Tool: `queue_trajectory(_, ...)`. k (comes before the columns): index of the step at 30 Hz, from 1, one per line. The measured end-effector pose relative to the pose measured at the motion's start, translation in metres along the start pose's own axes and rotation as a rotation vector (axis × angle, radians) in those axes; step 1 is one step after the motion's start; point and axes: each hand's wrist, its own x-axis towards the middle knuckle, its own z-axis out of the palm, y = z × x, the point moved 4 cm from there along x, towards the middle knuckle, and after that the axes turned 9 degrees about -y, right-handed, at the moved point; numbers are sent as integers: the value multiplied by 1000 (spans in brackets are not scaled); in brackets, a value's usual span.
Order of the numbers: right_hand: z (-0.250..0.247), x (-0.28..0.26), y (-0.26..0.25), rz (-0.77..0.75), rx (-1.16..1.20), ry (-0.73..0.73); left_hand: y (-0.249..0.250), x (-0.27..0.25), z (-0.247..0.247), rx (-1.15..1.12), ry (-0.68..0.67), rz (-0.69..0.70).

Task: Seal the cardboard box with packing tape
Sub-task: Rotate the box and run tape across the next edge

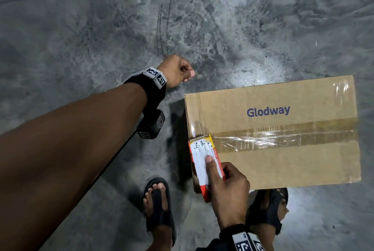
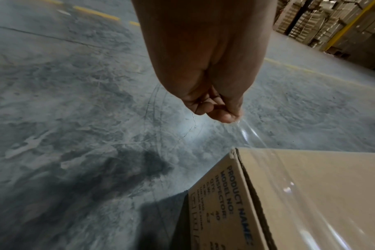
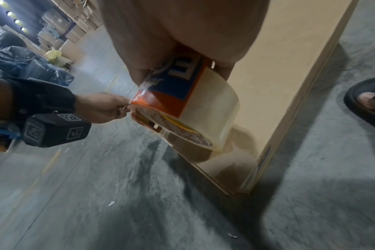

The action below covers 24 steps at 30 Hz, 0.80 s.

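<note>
**Tape drawn taut off the box's left edge as the seam strip nears its cut**

A cardboard box (image 1: 273, 133) printed "Glodway" sits on a concrete warehouse floor (image 1: 81, 27), its top centre seam already covered by a glossy strip of clear packing tape (image 1: 283, 137) that runs the long way of the lid, right edge to left edge. At the left end of that strip the right hand (image 1: 226, 186) holds an orange tape dispenser (image 1: 204, 159) against the box's corner, fingers curled round its body and the thumb laid flat along its label; its toothed blade lies right at the seam's end. The left hand (image 1: 178, 72) is out beyond the box's left side and further from the person — thumb and fingers pinching the free end of the tape (image 2: 249, 133), which stretches in a thin clear band from the fingertips back to the lid's edge, as the left wrist view shows.

The coming move seems to turn on that line: the taut tape slants away leftward from the blade, so the right hand is the nearer one to sever it. Bare floor lies left of the box — room to pull — while two sandalled feet stand close at the near side.
</note>
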Motion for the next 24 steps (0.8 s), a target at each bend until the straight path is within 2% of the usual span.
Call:
queue_trajectory(8,4,7,4,9,-26,-3,-9,6,8,-23,39,-39)
queue_trajectory(16,6,9,7,5,-9,-7,-26,2,42,-92,73,-76)
queue_trajectory(20,8,10,9,17,-13,-27,-37,-2,44,-184,143,-177)
queue_trajectory(22,7,9,10,24,-10,-24,-37,-3,40,-143,136,-220)
queue_trajectory(24,7,10,10,15,-15,-11,-29,-6,35,-82,148,-193)
